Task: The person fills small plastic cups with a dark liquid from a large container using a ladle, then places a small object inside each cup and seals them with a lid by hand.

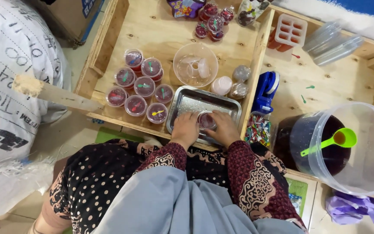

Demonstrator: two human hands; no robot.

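Both hands (204, 128) on dark-jelly cup (207, 120) in steel tray (187, 103)

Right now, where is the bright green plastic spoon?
In the head view, the bright green plastic spoon is on the right, lying inside the big clear plastic bucket of dark liquid, right of the blue tape dispenser.

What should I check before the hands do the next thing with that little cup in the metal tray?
1. Small clear plastic cup of dark red filling held between both hands: ok, left hand and right hand touch it.
2. Cup inside the shiny rectangular metal tray: ok.
3. Cup's lid fully shut: cannot tell, fingers hide the rim.
4. Finished small lidded cups with coloured spoons clear of the hands: ok, grouped left of the tray.
5. Big clear plastic tub of dark liquid upright, with green scoop inside: ok.
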